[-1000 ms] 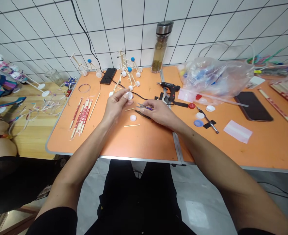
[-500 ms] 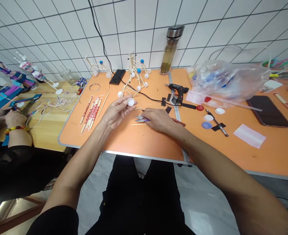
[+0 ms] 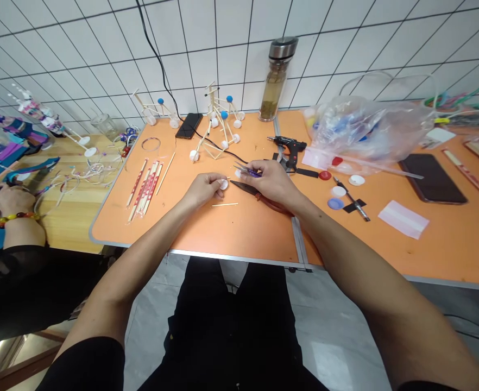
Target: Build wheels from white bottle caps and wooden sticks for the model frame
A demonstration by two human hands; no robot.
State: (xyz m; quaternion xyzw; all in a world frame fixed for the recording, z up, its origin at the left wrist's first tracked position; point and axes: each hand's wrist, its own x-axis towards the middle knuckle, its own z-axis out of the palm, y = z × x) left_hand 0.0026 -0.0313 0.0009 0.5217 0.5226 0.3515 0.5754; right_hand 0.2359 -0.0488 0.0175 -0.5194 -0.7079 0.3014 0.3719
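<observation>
Head view, at frame centre: our left hand pinches a white cap, while our right hand curls its fingers around purple-handled snips.

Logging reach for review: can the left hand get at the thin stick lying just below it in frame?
Probably yes: the thin stick lies uncovered near the left hand, though that hand holds a white cap.

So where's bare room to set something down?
Between the loose stick and the table's near edge; also right of the pink-white packet, in front of the larger phone. Crowded: the back, with stick models and the plastic bag.
</observation>
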